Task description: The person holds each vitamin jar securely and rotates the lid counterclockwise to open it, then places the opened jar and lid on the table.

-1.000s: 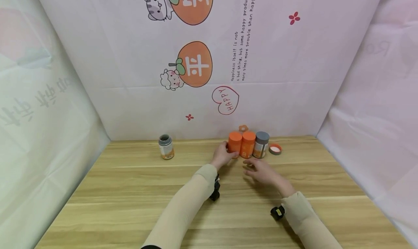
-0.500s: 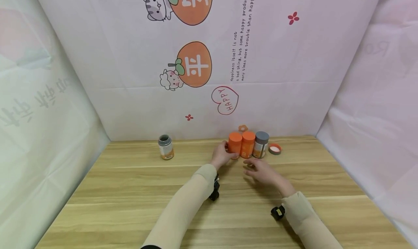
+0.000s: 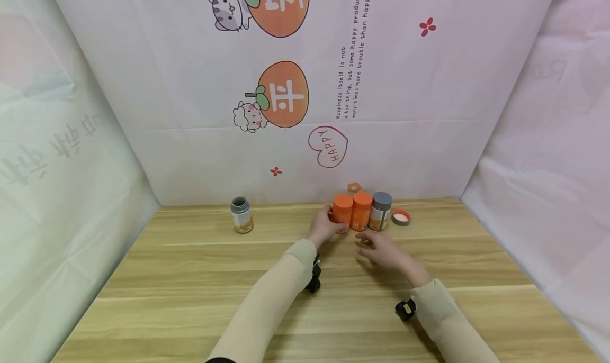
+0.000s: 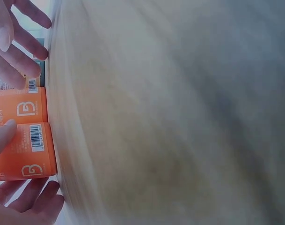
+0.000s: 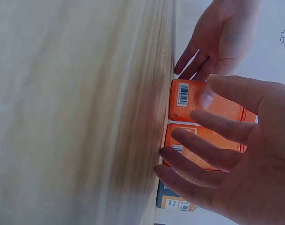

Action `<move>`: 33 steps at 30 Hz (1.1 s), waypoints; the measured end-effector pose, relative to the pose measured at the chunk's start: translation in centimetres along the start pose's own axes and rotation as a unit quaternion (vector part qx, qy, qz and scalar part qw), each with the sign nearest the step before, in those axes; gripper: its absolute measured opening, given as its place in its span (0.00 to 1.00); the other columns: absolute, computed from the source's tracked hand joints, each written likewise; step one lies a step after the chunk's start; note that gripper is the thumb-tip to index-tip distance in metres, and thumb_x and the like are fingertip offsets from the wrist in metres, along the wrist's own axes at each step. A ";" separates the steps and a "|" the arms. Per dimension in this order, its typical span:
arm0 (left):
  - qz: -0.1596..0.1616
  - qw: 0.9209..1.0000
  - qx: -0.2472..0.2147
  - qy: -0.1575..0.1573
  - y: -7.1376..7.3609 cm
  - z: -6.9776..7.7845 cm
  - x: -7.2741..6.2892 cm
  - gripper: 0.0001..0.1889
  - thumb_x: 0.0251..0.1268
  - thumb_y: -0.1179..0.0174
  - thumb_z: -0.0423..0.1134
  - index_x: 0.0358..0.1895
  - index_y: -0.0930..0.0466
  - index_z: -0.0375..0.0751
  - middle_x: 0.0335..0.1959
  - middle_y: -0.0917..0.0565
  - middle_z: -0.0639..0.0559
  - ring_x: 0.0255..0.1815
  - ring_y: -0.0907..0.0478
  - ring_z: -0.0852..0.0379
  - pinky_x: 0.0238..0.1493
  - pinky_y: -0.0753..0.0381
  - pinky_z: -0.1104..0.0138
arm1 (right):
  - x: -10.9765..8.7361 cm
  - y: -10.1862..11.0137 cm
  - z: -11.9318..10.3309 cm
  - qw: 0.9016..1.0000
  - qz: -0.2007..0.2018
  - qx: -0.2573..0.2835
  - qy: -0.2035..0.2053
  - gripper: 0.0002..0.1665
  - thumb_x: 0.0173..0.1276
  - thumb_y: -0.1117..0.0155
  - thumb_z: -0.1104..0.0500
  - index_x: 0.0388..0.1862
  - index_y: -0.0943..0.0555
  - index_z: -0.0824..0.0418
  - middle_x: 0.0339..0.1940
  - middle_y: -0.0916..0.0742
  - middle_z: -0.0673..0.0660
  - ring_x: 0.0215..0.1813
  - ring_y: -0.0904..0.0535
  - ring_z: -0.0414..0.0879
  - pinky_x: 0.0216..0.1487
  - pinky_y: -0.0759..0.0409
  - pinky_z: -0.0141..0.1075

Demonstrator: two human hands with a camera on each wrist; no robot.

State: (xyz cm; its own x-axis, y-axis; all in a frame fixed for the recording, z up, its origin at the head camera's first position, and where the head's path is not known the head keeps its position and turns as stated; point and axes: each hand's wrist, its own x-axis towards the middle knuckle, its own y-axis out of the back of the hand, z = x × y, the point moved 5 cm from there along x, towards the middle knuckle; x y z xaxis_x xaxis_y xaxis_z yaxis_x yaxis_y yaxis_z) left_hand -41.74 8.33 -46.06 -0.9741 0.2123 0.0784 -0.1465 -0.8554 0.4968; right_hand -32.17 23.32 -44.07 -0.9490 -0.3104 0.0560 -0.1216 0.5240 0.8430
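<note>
Two orange bottles with orange lids stand side by side at the back of the table. My left hand (image 3: 324,227) holds the left orange bottle (image 3: 342,210), thumb across its front and fingers along its left side. Against it stands the right orange bottle (image 3: 360,214), then a grey-lidded bottle (image 3: 379,215). My right hand (image 3: 383,249) is in front of these bottles with its fingers spread and nothing in them. In the right wrist view its fingers (image 5: 205,147) overlap the right orange bottle (image 5: 219,152).
An uncapped bottle (image 3: 242,217) with a grey neck stands apart at the back left. On the right, a loose grey cap (image 3: 401,218) lies with its orange and white inside facing up. The wooden table (image 3: 190,289) ends at a printed white cloth backdrop (image 3: 200,156).
The left orange bottle has shifted very slightly toward me in my left hand. My right hand stays in place with its fingers spread.
</note>
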 end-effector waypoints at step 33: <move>0.039 0.999 -0.019 -0.029 3.8 0.1 -4.0 0.21 0.41 0.25 0.36 0.38 0.28 0.42 0.34 0.20 0.50 0.36 0.24 0.57 0.38 0.24 0.65 | 0.8 -0.2 -0.2 0.999 0.007 0.049 0.012 0.22 0.69 0.42 0.57 0.58 0.25 0.68 0.52 0.17 0.65 0.52 0.20 0.58 0.52 0.22 0.50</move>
State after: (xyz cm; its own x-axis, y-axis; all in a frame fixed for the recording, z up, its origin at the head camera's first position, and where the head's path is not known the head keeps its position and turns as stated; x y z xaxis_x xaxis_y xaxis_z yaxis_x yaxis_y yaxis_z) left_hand -38.33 4.32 -44.40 -0.9713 0.1710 0.1655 -0.0789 -0.8875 0.4541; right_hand -32.84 22.80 -44.05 -0.9440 -0.3198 0.0814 -0.1370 0.6041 0.7851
